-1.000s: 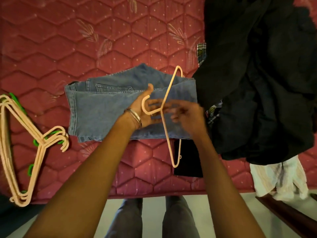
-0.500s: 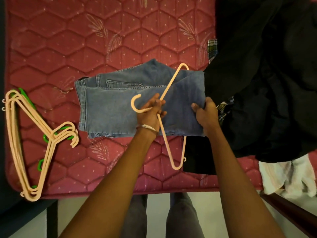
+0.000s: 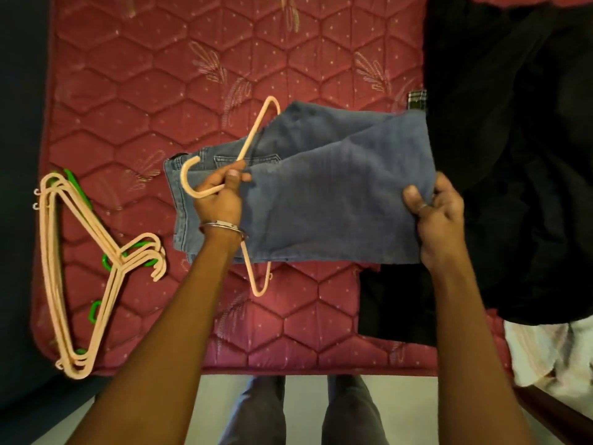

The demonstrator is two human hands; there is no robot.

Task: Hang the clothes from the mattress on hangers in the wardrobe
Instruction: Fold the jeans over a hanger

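Peach hanger point(image 3: 253, 136) hook points left in left hand point(image 3: 221, 197); right hand point(image 3: 439, 216) fingers pinch sideways-lying jeans point(image 3: 330, 194)

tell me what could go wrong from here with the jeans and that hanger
1. The jeans are only partly through the hanger; held by one edge in the right hand, they could slide off.
2. The left hand grips just the hook, so the hanger might tilt.
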